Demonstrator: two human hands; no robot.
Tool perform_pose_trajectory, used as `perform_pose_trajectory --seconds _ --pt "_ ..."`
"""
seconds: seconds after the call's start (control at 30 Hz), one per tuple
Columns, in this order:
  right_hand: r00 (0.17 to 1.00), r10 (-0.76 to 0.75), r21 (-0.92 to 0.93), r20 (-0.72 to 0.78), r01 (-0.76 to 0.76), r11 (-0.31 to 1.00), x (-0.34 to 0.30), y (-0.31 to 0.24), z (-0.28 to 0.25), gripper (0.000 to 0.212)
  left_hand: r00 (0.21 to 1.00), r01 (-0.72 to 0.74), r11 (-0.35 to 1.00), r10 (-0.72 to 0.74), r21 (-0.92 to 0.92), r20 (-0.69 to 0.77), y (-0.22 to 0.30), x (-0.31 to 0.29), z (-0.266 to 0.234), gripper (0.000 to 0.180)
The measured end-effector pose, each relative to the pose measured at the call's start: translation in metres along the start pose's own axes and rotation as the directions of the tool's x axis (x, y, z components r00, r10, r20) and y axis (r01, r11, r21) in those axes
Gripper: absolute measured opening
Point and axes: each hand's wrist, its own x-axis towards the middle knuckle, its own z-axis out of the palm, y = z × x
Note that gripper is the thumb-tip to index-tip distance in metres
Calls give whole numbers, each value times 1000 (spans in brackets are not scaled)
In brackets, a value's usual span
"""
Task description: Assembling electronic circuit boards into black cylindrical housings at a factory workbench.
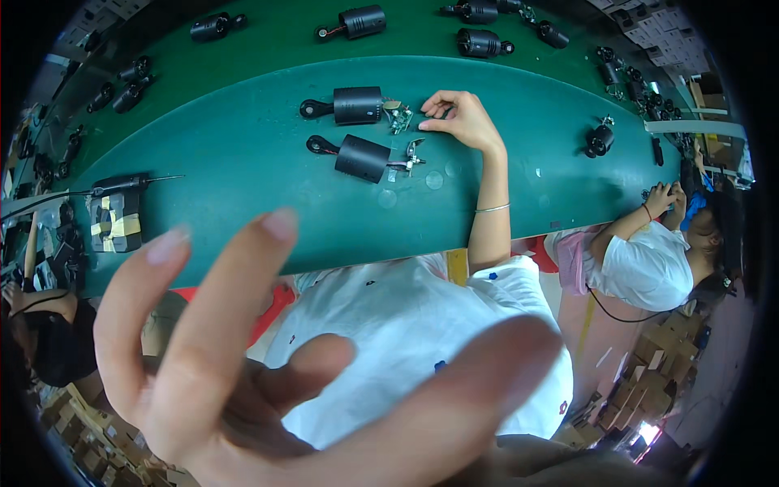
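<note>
My left hand (235,365) is raised very close to the camera, large and partly blurred. Its fingers are spread, with nothing seen between them. My right hand (462,120) rests over the green table, a bracelet on its wrist, its fingers loosely bent and apart. Just left of its fingertips lies a black cylindrical housing (357,105) with a looped end and a small green circuit board (399,119) hanging out on wires. Below it sits a second black cylinder (363,158) of the same kind, its board (414,157) also outside. Neither is visibly touched by my hand.
To the left, a corded electric screwdriver (122,184) lies by a black block with yellow tape (118,223). Several more black cylinders (362,22) lie on the far green surface. One small unit (600,140) sits at right. A co-worker (649,260) sits at the right, another person (53,337) at left.
</note>
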Motion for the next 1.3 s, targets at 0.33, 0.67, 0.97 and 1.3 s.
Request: perform_pose_trajectory --seconds 0.33,0.67,0.97,1.3 --pt "998 -60 -178 -14 56 983 5 -5 29 23 999 -36 994 38 -99 16 -10 0 4 49" --pt "985 -157 -153 -68 146 977 7 7 25 17 993 -97 981 108 -165 55 -14 5 9 52" --pt "879 -290 -5 -380 311 950 15 -3 34 13 995 -36 981 52 -188 83 -15 0 11 46" --pt "848 -230 -14 -477 254 967 14 -5 37 12 992 48 976 -21 -214 127 -2 5 17 38"
